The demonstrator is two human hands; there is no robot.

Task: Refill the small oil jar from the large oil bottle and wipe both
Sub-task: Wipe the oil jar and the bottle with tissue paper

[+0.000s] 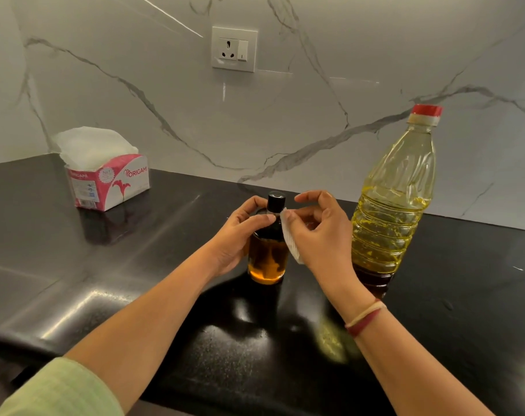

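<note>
Your left hand (240, 235) grips the round glass jar (267, 262), amber oil, black cap. Your right hand (321, 235) pinches dimpled tissue (292, 246) at its neck.

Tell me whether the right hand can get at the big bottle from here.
Probably yes: the bottle stands right beside the right hand, nothing between them, though that hand holds a tissue.

White marble-look wall (135, 70), grey veins, meets glossy black stone countertop (45, 265); white socket plate (234, 48) with switch mounted high centre; light glints off polished surface.
</note>
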